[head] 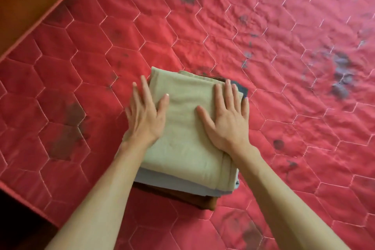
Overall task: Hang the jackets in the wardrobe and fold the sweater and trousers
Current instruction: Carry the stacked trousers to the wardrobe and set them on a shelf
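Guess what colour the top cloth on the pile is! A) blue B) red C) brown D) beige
D: the beige cloth lies on top of the pile, with the left hand and the right hand flat on it.

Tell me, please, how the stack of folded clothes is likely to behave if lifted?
The stack would probably sag, being soft folded cloth. Its layers look offset at the near edge, so they may slide apart. Both hands, left and right, lie flat on top; support from beneath seems wiser.
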